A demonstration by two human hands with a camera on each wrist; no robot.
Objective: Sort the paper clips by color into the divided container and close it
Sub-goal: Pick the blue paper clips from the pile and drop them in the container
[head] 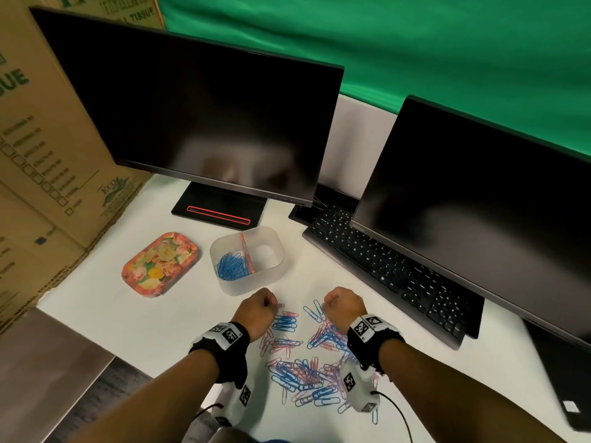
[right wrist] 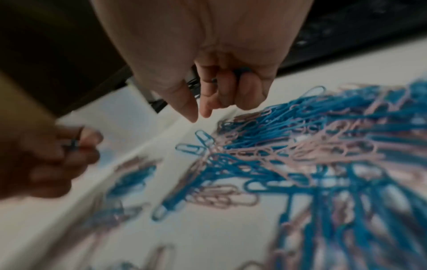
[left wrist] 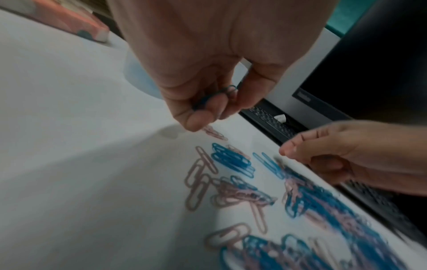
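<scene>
A loose pile of blue and pink paper clips (head: 303,356) lies on the white desk in front of me. Behind it stands a translucent divided container (head: 278,251). Blue clips (head: 230,266) fill its left compartment; the right one looks bare. My left hand (head: 267,302) hovers over the pile's far left edge, its curled fingers holding a few blue clips (left wrist: 215,96). My right hand (head: 331,303) hovers over the pile's far right. Its fingers curl round a blue clip (right wrist: 242,70), while thumb and forefinger point down at the pile (right wrist: 277,155).
A floral lid (head: 160,263) lies left of the container. Two dark monitors (head: 198,123) stand behind, and a black keyboard (head: 390,276) runs along the right. Cardboard boxes (head: 41,155) wall off the left side. The desk's edge drops away at the lower left.
</scene>
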